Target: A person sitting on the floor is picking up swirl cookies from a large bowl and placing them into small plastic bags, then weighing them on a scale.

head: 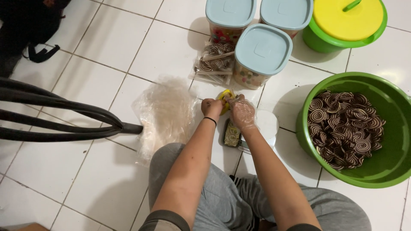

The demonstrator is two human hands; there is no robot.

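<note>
While pinched together, fingers (227, 101) on bag (233, 134).

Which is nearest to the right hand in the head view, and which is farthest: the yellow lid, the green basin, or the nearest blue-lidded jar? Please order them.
From the right hand:
1. Nearest blue-lidded jar, just above the hand.
2. Green basin, to the right, holding spiral cookies.
3. Yellow lid, on the bucket at the top right.
</note>
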